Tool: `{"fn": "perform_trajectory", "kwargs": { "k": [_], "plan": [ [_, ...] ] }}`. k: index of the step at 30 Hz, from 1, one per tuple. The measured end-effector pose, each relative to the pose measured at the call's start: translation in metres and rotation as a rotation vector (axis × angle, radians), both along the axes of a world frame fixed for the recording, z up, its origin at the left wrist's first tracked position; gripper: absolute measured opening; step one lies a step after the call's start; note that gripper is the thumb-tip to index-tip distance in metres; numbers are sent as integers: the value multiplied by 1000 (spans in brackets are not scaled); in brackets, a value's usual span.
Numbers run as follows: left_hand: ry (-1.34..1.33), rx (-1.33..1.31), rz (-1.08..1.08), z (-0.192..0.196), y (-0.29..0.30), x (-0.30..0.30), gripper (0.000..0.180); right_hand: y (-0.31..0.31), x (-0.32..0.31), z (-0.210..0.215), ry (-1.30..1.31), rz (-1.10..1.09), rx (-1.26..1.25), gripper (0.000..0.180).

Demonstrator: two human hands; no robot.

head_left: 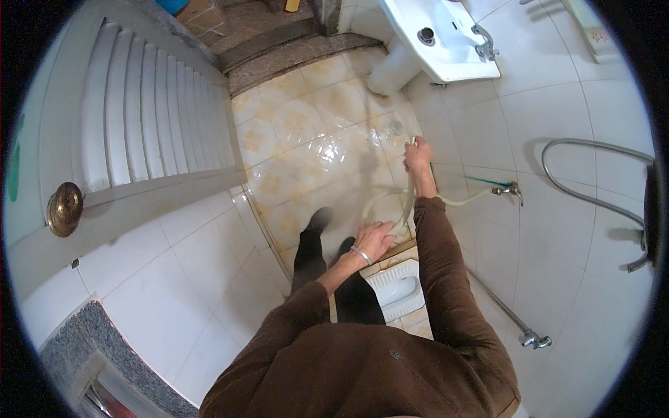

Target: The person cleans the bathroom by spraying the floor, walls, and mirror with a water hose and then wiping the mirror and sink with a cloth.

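A pale cream hose (462, 203) runs from a small metal wall tap (512, 190) on the right and loops below my hands. My right hand (418, 155), reaching far forward along the right wall, is closed around the hose near its end. Lower and to the left, my left hand (375, 240), with a bracelet at the wrist, is curled over the looped part of the hose. Its fingertips are partly hidden. Beneath and ahead of both hands, the tiled floor (306, 153) is wet and shiny.
A white squat toilet (397, 289) lies behind a low step beside my legs. Far right stands a white washbasin (453, 59) on a pedestal. A louvred door (150, 111) fills the left. On the right wall are a shower hose (592, 143) and a flush pipe (505, 310).
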State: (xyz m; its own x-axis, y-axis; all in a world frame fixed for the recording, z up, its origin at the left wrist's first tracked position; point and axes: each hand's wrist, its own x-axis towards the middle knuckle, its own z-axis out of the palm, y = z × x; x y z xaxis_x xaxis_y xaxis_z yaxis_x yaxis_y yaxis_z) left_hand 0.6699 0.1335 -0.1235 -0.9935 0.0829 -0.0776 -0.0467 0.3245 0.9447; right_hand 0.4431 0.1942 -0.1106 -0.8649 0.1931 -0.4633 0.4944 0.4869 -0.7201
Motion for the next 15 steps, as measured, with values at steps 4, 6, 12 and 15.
{"fn": "perform_trajectory", "kwargs": {
  "k": [4,6,12,15],
  "plan": [
    [-133,193,36,-6,-2,-8,27,-11,-16,-10,53,82,36,37],
    [-128,230,82,9,-6,-13,26,-15,-22,-13,42,178,79,41],
    [-41,305,315,25,-12,-13,23,-59,-15,13,87,278,109,22],
    [-5,-33,201,47,-17,-20,23,-45,-26,-30,165,435,233,37]
  ]
}}
